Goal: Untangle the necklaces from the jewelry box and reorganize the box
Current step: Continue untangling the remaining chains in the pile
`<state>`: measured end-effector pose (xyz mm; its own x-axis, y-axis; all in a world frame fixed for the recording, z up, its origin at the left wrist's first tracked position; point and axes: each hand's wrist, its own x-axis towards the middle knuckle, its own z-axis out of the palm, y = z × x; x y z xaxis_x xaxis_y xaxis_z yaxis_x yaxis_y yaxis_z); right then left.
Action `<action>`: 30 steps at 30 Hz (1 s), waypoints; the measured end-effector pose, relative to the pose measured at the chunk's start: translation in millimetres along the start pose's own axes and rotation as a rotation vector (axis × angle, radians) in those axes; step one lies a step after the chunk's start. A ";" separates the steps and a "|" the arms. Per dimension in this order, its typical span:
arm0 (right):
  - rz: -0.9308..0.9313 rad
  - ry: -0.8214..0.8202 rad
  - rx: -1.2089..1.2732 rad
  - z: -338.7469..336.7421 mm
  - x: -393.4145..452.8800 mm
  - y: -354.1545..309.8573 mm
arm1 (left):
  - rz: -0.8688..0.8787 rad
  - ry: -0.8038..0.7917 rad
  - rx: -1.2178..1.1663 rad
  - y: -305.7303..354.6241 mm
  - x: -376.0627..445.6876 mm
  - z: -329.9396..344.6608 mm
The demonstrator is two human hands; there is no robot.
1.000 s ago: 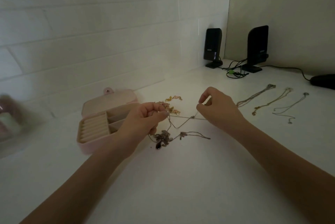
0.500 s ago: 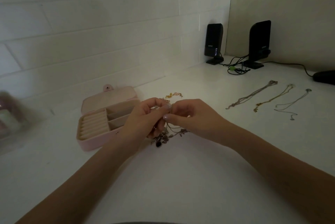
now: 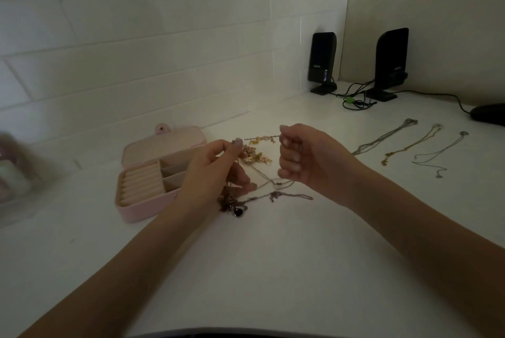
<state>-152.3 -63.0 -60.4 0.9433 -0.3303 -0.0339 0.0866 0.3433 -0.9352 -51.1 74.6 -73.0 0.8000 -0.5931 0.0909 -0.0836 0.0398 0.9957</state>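
A pink jewelry box lies open on the white table, its lid back and its ring rolls and compartments showing nothing inside. Right of it sits a tangle of necklaces with a dark pendant at its near end. My left hand pinches a chain of the tangle by the fingertips. My right hand is closed on the same chain a little to the right, so a short stretch runs taut between them. Three separated necklaces lie straight at the right.
Two black speakers with cables stand at the back right corner. A dark object lies at the right edge. A blurred pale item sits at the far left. A tiled wall runs behind the box.
My hands came together over the tangle, then drew apart again; the right hand has pulled to the right with a chain, which now stretches between both hands.
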 end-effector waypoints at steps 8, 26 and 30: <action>0.003 -0.069 -0.271 -6.6 -0.9 -5.8 | -0.082 0.029 -0.251 0.0 5.8 -5.1; -0.009 -0.135 -0.001 -18.6 -3.0 -16.3 | 0.128 -0.033 0.055 2.5 -0.5 -6.6; -0.078 -0.114 -0.026 -16.0 -5.2 -17.9 | 0.166 -0.030 0.157 0.4 -2.2 -6.6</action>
<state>-163.9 -81.5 -49.2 0.9645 -0.2525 0.0777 0.1537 0.2971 -0.9424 -49.0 81.2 -72.7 0.7498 -0.6123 0.2506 -0.3058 0.0150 0.9520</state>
